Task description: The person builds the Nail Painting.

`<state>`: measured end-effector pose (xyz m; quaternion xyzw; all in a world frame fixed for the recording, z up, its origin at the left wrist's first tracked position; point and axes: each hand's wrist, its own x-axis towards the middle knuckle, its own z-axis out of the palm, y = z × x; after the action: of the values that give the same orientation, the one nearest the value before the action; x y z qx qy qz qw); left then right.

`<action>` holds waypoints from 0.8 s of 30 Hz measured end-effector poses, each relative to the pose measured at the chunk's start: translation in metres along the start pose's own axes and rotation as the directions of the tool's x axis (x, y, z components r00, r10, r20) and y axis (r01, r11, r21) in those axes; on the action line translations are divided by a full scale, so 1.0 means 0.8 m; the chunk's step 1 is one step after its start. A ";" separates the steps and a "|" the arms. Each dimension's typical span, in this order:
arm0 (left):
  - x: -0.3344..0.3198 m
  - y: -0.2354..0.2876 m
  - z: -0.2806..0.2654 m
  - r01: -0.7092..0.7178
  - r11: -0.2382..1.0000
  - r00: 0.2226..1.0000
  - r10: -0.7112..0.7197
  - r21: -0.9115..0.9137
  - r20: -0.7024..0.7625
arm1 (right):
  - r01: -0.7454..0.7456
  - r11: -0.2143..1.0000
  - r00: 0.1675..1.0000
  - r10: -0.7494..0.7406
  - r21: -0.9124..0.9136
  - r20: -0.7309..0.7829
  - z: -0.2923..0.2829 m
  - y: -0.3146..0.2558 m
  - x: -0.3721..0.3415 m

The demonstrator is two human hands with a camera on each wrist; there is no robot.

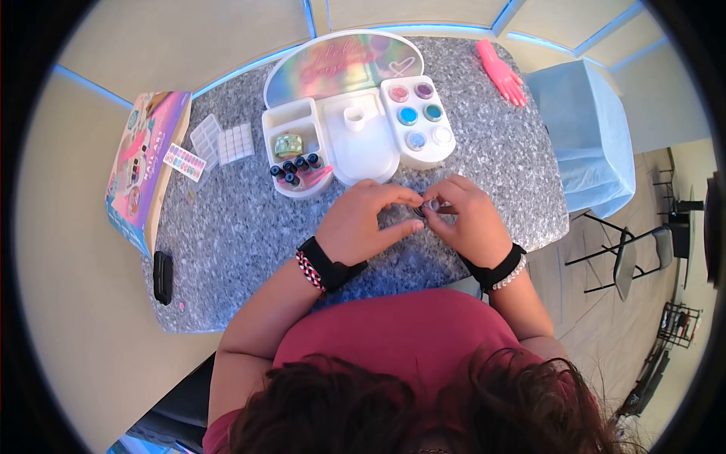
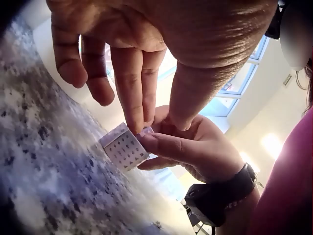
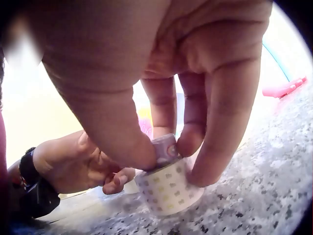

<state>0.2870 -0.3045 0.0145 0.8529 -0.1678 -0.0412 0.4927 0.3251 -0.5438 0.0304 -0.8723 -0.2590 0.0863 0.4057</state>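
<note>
Close over the granite-look table (image 1: 242,250), my right hand (image 1: 473,223) pinches a small lavender printed roll (image 3: 166,149) between thumb and fingers. Against it sits a wider white roll (image 3: 168,188) dotted with tiny printed shapes, one fingertip of the right hand at its side. In the left wrist view the white roll (image 2: 124,151) appears tilted, low over the table. My left hand (image 1: 359,219) reaches in from the left with fingers extended and thumb apart. Its fingertips (image 2: 134,125) come right to the top edge of the rolls.
A white organizer (image 1: 359,163) holds glitter pots (image 1: 408,116), dark-capped bottles (image 1: 291,170) and a patterned green roll (image 1: 287,145). A colourful box (image 1: 147,166), sticker sheet (image 1: 184,163), clear trays (image 1: 206,140) and black case (image 1: 162,278) lie left. A pink practice hand (image 1: 501,73) lies far right.
</note>
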 end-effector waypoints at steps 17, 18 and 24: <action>0.001 -0.002 0.002 0.032 0.999 0.995 -0.033 -0.009 -0.094 | 0.078 0.975 0.996 -0.086 -0.206 -0.029 -0.008 -0.007 -0.007; 0.001 0.002 0.000 0.031 0.999 0.995 -0.031 -0.008 -0.092 | 0.115 0.965 0.992 -0.123 -0.235 -0.023 -0.010 -0.008 -0.008; 0.003 -0.007 -0.006 -0.242 0.962 0.959 0.257 0.126 -0.120 | 0.002 1.000 0.998 0.000 -0.024 0.061 -0.014 -0.003 -0.004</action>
<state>0.2914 -0.2991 0.0125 0.8515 -0.2425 0.0885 0.4565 0.3254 -0.5515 0.0397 -0.8740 -0.2727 0.1098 0.3869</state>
